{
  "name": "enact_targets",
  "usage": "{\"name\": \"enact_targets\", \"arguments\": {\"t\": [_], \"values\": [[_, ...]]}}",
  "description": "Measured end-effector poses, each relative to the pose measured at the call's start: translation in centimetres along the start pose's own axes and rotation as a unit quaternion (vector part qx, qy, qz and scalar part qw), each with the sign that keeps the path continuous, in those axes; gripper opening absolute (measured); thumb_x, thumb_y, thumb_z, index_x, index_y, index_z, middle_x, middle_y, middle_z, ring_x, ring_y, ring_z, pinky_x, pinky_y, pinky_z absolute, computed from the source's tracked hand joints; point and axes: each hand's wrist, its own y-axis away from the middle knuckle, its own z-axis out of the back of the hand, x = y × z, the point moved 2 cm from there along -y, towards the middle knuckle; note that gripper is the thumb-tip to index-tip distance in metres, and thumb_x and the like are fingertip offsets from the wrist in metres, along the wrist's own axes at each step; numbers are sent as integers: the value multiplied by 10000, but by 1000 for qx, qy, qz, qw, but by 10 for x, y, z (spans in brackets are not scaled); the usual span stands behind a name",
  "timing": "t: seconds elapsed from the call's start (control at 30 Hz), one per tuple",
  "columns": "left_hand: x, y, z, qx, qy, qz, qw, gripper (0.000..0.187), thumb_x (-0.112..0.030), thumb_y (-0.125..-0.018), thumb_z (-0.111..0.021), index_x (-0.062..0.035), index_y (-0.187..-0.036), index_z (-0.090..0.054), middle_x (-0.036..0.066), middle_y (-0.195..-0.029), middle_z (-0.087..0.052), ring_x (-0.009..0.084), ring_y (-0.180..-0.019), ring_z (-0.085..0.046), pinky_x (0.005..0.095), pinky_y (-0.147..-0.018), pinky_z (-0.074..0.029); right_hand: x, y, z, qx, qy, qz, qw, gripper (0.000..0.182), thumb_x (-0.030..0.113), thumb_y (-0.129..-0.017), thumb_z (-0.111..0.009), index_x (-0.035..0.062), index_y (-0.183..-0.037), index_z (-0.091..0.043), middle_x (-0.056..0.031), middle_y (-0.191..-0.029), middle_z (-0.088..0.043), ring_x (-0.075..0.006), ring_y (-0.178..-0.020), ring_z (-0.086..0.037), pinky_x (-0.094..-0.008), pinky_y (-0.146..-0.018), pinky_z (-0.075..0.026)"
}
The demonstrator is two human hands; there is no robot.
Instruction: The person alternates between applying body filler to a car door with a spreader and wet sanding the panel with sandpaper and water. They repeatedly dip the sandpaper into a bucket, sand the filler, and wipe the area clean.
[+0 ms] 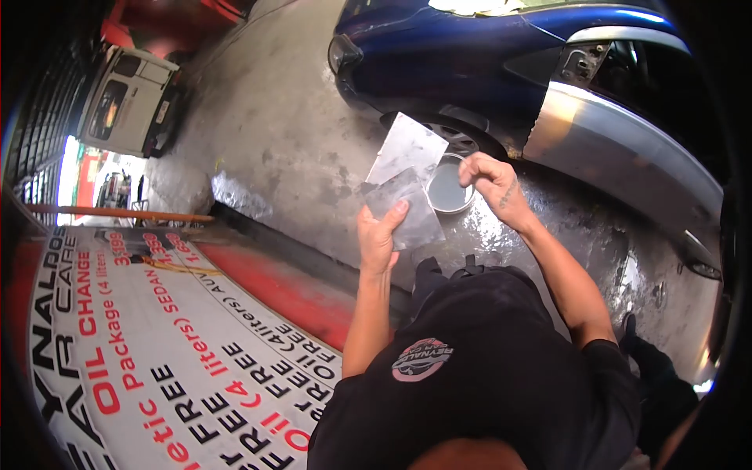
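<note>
My left hand (381,235) is closed on two thin grey sheets that look like sandpaper, its thumb lying flat on top. The paler sheet (407,145) sticks out beyond the darker sheet (407,207), and the two overlap. Just right of them stands a round bucket (449,210) holding greyish liquid. Above its right rim is my right hand (497,186), with the fingers curled in. Whatever those fingers may hold is hidden.
A blue car (439,63) with a grey door (619,149) stands ahead and right. On my left lies a large printed sign (157,337). A pale van (129,102) is farther back. The concrete floor (266,117) looks wet near the bucket. Someone's dark-clothed leg (658,384) shows at lower right.
</note>
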Motion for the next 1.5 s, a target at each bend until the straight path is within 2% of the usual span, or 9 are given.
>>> {"name": "enact_targets", "arguments": {"t": [0.17,0.2,0.27,0.4,0.67,0.8,0.87,1.03,1.5], "values": [[-9,-31,52,39,-54,39,997,473,-42,-904,-776,49,-1342,-622,124,-1207,-733,200,-1031,-727,336,-934,-580,-14,-9,-35,23,128,-155,979,249,179,-897,-557,-20,-849,-699,-24,-733,-606,-100,-644,-559,-263,-568,-458],[-10,-37,57,69,-47,57,995,473,-42,-904,-776,49,-1342,-622,124,-1207,-733,200,-1031,-727,336,-934,-580,-16,-10,-51,20,69,-178,981,296,261,-972,-639,-17,-939,-735,-23,-827,-638,-115,-706,-593,-279,-569,-472],[-18,-51,76,65,-49,44,996,464,-34,-896,-775,52,-1329,-629,131,-1199,-735,205,-1028,-728,341,-927,-582,-25,-13,-83,60,-117,-235,963,576,402,-1047,-630,39,-1488,-566,-84,-1219,-643,-174,-1085,-651,-361,-936,-588],[-28,-73,114,128,-49,92,986,452,-22,-888,-774,58,-1311,-638,136,-1197,-736,211,-1033,-729,348,-937,-582,-49,-22,-146,6,-204,-184,962,501,344,-1060,-626,7,-1428,-579,-69,-1315,-657,-153,-1134,-645,-365,-1039,-518],[-51,-131,144,307,-66,163,935,437,-68,-916,-786,52,-1309,-636,130,-1195,-737,196,-1038,-724,355,-932,-585,-40,-30,-186,-206,-172,-124,955,358,273,-1024,-700,-7,-1246,-693,-37,-1110,-734,-109,-1006,-668,-299,-925,-525],[-50,-148,135,205,49,124,970,387,-81,-969,-738,37,-1317,-618,129,-1199,-728,216,-1034,-731,385,-933,-597,-30,-39,-180,-291,-63,-61,953,367,275,-1040,-699,-20,-1255,-667,-69,-1119,-728,-145,-964,-690,-314,-869,-561],[-47,-157,136,27,125,124,984,341,-86,-1004,-696,21,-1314,-603,127,-1200,-716,239,-1025,-736,413,-930,-611,-31,-40,-178,-335,1,-43,941,365,275,-1060,-671,-32,-1257,-660,-73,-1126,-722,-142,-993,-670,-317,-893,-547],[-24,-144,109,-3,126,134,983,409,-68,-979,-718,19,-1354,-578,136,-1277,-680,262,-1147,-690,439,-994,-583,-25,-35,-211,-346,30,-10,938,326,258,-1074,-649,-25,-1236,-668,-63,-1135,-716,-136,-1013,-650,-310,-918,-527],[-55,-150,92,65,-38,-131,988,192,-58,-958,-762,27,-1121,-706,55,-1027,-754,117,-898,-674,292,-854,-532,19,-37,-205,-203,87,-27,975,308,138,-1044,-612,-42,-1287,-674,-31,-1052,-724,-87,-945,-631,-271,-850,-516]]}}
